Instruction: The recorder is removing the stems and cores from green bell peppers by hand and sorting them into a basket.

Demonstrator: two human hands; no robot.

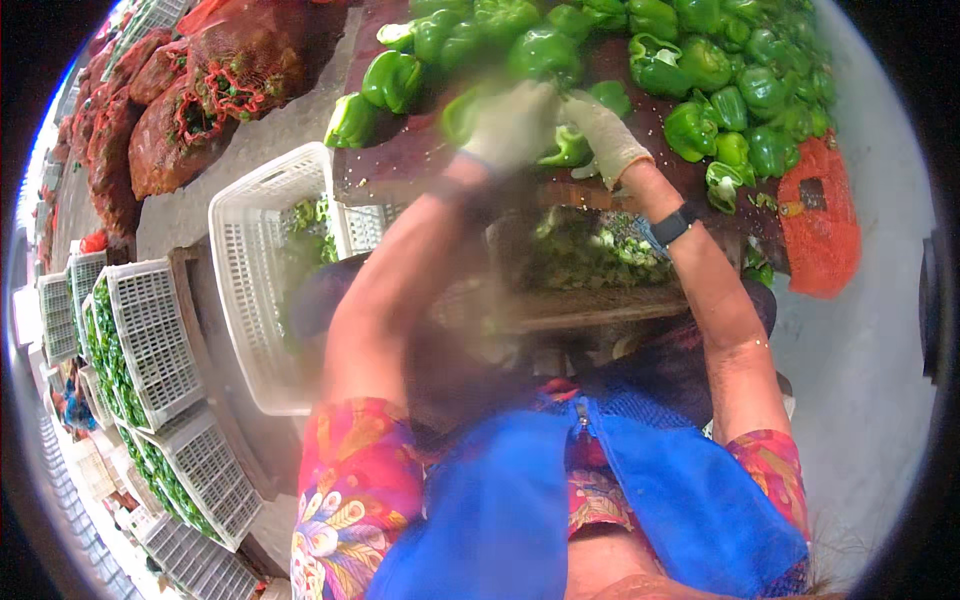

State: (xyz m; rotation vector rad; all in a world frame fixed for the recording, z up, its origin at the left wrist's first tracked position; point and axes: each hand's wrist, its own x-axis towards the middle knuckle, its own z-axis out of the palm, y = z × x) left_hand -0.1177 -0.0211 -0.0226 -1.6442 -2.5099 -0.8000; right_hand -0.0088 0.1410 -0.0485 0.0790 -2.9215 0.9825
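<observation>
Monitoring remotely, I record at left stacked crates (152, 335) of rigid pale lattice plastic, green produce inside. Farther back lie bulging sacks (165, 150) of coarse red netting. Nearer stands a perforated white basket (228, 255) holding leafy green scraps. Right of it, smooth, glossy, lobed green peppers (392, 82) lie on the far, dark red tabletop (385, 172). Just beside the pale-gloved left hand (515, 125) is a blurred pepper (460, 115); I cannot tell whether that hand grasps it. The gloved right hand (607, 137) is close by, near a pale-edged pepper (568, 148); its grip I cannot determine either. At right, more peppers are heaped beside orange-red mesh (825, 225).
</observation>
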